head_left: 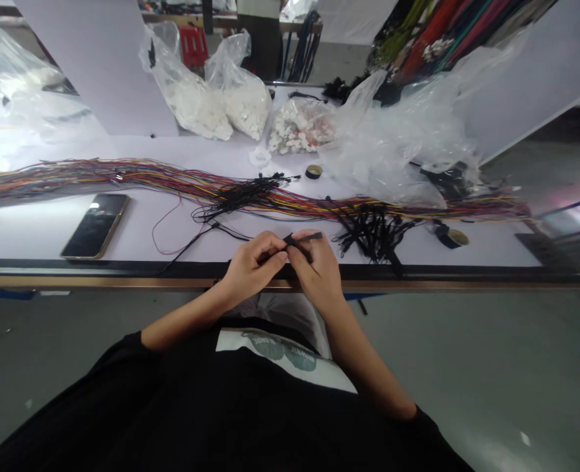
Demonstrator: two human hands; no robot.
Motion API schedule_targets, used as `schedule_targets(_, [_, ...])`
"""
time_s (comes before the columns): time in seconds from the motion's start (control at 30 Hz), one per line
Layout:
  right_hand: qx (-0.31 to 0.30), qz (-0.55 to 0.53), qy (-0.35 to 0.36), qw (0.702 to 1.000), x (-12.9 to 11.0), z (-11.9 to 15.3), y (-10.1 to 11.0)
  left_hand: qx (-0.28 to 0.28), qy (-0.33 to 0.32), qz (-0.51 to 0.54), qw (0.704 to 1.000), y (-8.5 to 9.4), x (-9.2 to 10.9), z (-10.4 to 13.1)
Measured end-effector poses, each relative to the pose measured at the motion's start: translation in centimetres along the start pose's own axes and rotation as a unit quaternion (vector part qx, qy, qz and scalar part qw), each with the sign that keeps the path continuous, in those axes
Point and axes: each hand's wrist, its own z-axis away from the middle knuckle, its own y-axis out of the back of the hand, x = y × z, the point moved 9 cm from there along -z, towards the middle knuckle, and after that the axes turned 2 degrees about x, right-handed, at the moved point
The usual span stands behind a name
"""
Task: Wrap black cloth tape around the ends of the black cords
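Observation:
My left hand (256, 263) is closed in a pinch just over the table's front edge. A thin black cable (231, 231) runs from the left into its fingers. My right hand (318, 267) meets it fingertip to fingertip, pinching a short strip of black tape (314, 236) whose end sticks out to the right. Between the thumbs and forefingers a dark bit shows, and the fingers hide most of it. Behind the left hand lies a heap of black connector leads (250, 193). To the right of my right hand is a pile of short black cables (371, 233).
A long bundle of coloured wires (172, 174) stretches across the table. A phone (96, 226) lies at the left. Tape rolls (313, 172) sit behind and at the right (451, 237). Plastic bags of white connectors (245, 98) and a bag of mixed parts (302, 124) stand at the back.

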Motion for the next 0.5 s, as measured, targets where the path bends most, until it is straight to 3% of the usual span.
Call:
schedule_targets(0.13, [-0.013,0.061,0.044,0.997,-0.7,-0.1,0.2,0.000,0.035,0.030,0.999,0.2,-0.4,-0.3])
schedule_targets(0.23, [-0.046,0.128,0.106,0.985,-1.6,0.0,0.1,-0.003,0.096,0.097,0.991,0.0,-1.4,-0.5])
schedule_targets(0.33, [-0.055,0.161,0.158,0.973,-2.3,0.2,0.2,-0.012,0.170,0.185,0.968,-0.9,-2.6,-0.2])
schedule_targets(0.5, [0.000,0.137,0.188,0.972,-2.4,0.5,0.4,-0.049,0.280,0.287,0.915,-2.5,-4.7,0.5])
